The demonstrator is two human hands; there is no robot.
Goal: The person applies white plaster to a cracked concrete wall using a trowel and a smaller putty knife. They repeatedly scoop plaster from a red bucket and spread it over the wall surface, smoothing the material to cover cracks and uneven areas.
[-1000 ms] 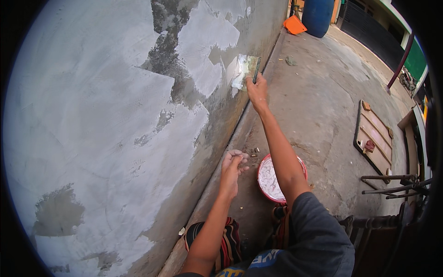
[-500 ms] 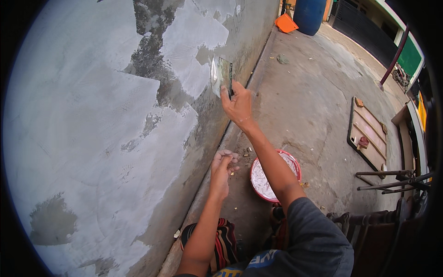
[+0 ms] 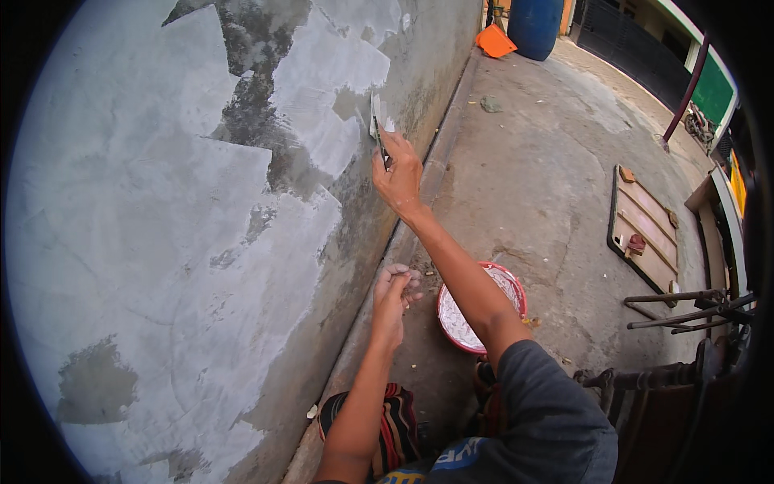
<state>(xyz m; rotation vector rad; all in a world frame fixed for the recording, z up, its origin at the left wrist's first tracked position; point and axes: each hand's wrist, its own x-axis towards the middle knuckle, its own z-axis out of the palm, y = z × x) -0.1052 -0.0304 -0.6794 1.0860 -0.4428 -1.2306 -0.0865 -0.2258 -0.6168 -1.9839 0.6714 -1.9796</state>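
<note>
My right hand (image 3: 398,173) grips a flat putty blade (image 3: 376,114), seen nearly edge-on against the wall (image 3: 137,210), beside a patch of wet white coating. Rough white patches and darker bare grey areas cover that wall. My left hand (image 3: 393,294) hangs lower, near the foot of the wall, fingers loosely curled and apart, with nothing visible in it. Below my right forearm is a red-rimmed bucket (image 3: 461,323) of white paste, partly hidden by the arm.
A board with battens (image 3: 645,210) lies at right, beside metal-legged furniture (image 3: 677,321). A blue barrel (image 3: 532,28) and orange plastic object (image 3: 494,40) stand by the wall's far end. A dark gate (image 3: 625,60) and post (image 3: 684,101) are beyond.
My right hand has moved leftward with the blade, which turned from face-on to nearly edge-on. My left hand has barely moved; the view has shifted slightly.
</note>
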